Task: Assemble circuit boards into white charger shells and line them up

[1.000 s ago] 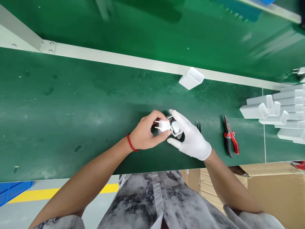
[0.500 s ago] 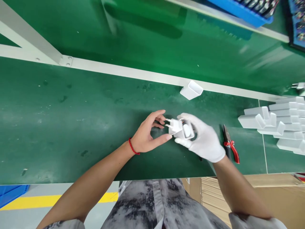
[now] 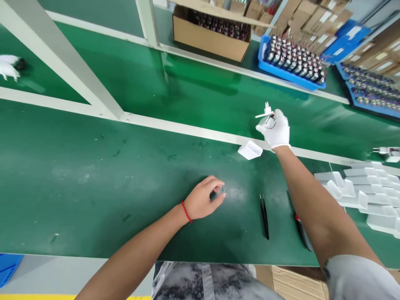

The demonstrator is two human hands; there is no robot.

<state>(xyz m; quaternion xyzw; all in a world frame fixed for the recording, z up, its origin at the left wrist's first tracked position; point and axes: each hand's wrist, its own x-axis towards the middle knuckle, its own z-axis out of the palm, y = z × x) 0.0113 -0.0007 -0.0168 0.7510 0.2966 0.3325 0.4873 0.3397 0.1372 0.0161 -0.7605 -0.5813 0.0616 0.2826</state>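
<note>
My right hand [image 3: 276, 129], in a white glove, is reached out beyond the pale rail. Its fingers are closed on a white two-pin plug [image 3: 267, 110], pins pointing away from me. A dark bit shows by the fingertips; the glove hides much of what it grips. My bare left hand [image 3: 206, 199], a red cord at the wrist, rests low over the green bench with thumb and fingers curved apart and nothing between them. Between the hands, an open white plastic case [image 3: 250, 150] lies against the rail. Black tweezers [image 3: 264, 216] lie to the right of my left hand.
Pliers [image 3: 302, 233] lie partly under my right forearm. White cases [image 3: 371, 196] are stacked at the right, with another plug part [image 3: 389, 153] behind. A blue tray [image 3: 290, 79] of small parts and a cardboard box [image 3: 209, 37] stand at the back. A slanted post [image 3: 59, 58] rises left.
My right hand has gone from beside my left hand to beyond the rail, carrying the plug. My left hand is now alone over the bench. The view has tilted up, and the tweezers are uncovered.
</note>
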